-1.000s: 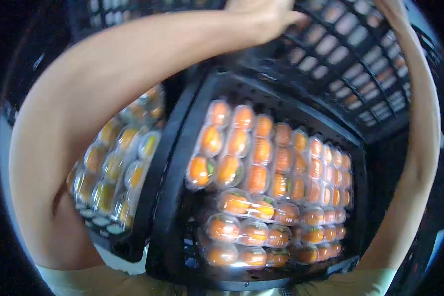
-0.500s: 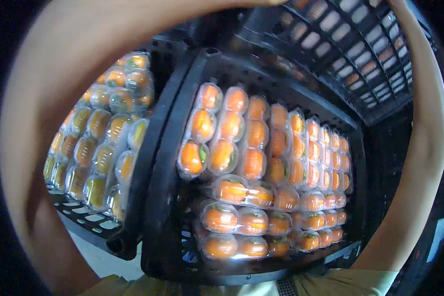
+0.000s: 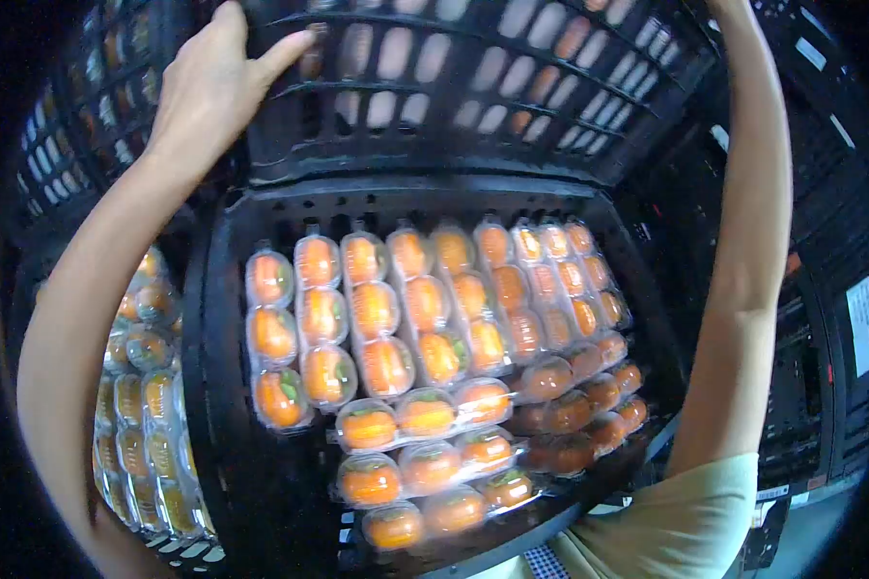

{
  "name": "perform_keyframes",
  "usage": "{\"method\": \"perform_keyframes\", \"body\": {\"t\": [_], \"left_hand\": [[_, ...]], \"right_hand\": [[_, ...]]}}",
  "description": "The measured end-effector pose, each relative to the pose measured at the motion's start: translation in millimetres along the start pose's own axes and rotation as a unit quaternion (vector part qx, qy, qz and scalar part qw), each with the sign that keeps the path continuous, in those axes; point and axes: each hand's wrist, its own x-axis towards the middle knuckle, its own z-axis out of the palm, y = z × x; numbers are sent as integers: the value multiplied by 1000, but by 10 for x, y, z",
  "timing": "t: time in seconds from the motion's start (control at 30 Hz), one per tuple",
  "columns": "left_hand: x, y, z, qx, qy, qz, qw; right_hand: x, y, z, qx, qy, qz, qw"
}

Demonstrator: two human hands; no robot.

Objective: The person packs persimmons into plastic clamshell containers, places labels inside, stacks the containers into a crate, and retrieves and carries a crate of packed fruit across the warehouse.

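Observation:
A black slatted crate (image 3: pixel 444 82) is tilted up at the top of the view, over the far rim of a filled crate. My left hand (image 3: pixel 203 92) grips its left side, thumb stretched along the slats and the other fingers partly hidden. On the right, my raised right arm (image 3: pixel 748 222) runs out past the top edge, so that hand is out of sight. Below, between my arms, stands a black crate (image 3: pixel 212 386) holding rows of clear plastic packs (image 3: pixel 377 309) of orange fruit, some with green leaves.
Left of the filled crate, more clear packs of fruit (image 3: pixel 145 415) stand in a neighbouring crate, partly behind my left arm. Another slatted crate wall (image 3: pixel 77 106) rises at upper left. Dark crates with white labels (image 3: pixel 861 323) are stacked on the right.
My left hand has come into view. The tilted crate now spans more of the top, farther left. The filled crate appears farther left and squarer to me, as the view has turned.

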Motion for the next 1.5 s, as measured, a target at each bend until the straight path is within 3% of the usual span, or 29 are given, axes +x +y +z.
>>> {"method": "perform_keyframes", "body": {"t": [0.03,0.07,0.1,0.13,0.17,0.2,0.23,0.3,0.37,0.4,0.47,0.5,0.53,0.57,0.63,0.7,0.87,1.0,1.03,1.07,1.13,1.23,1.3,1.33,1.4,1.5], "left_hand": [[-6,-2,22,-1,6,2,1000],[15,15,31,3,-3,-9,1000],[29,19,50,9,-12,-23,1000],[62,-31,122,11,-3,-26,1000],[29,13,128,-50,30,-7,998],[-1,48,154,-71,31,-24,997],[-33,83,173,-93,33,-41,994],[-100,219,165,-276,-3,-120,954],[-27,135,173,-348,-85,-176,917],[-53,131,224,-388,-67,-186,900],[-92,177,296,-476,-74,-224,847],[-131,252,297,-458,-61,-234,855],[-144,341,292,-440,-41,-241,864],[-146,383,268,-422,-21,-247,872],[-120,168,394,-339,24,-247,907],[-170,202,359,-305,40,-268,913],[-120,-13,406,-335,93,-238,907],[-44,-17,256,-398,59,-289,868],[-46,-26,267,-388,57,-280,876],[-43,-52,273,-378,60,-273,883],[-83,-116,274,-373,71,-274,883],[-73,-91,245,-389,80,-277,875],[-55,-104,234,-396,66,-284,871],[-58,-42,201,-405,62,-280,868],[-152,41,172,-427,53,-277,859],[-115,-132,160,-300,21,-282,911]], "right_hand": [[-405,256,-21,-194,111,62,973],[-812,527,-50,-357,195,161,899],[-1419,1384,-412,-487,24,49,872],[-1785,1320,-324,-218,91,391,890],[-1976,1088,-175,-63,55,530,844],[-2265,1189,44,197,92,588,779],[-2455,1209,276,204,125,572,784],[-2509,1132,412,289,56,474,830],[-2424,908,541,365,119,484,786],[-2357,785,554,398,148,488,763],[-2207,611,476,535,131,514,658],[-2139,531,439,598,121,515,602],[-2089,473,440,597,140,517,597],[-2273,822,535,502,161,464,712],[-2091,423,509,470,183,468,726],[-2130,773,504,470,136,480,728],[-1915,517,447,334,176,469,799],[-1663,232,290,355,169,512,764],[-1588,108,179,442,118,506,731],[-1545,127,251,589,138,476,638],[-1603,10,306,526,195,446,697],[-1650,-91,248,460,198,457,735],[-1588,-143,209,439,260,515,689],[-1967,201,212,384,204,444,784],[-2112,155,214,392,177,484,763],[-1990,-22,319,386,231,514,730]]}}
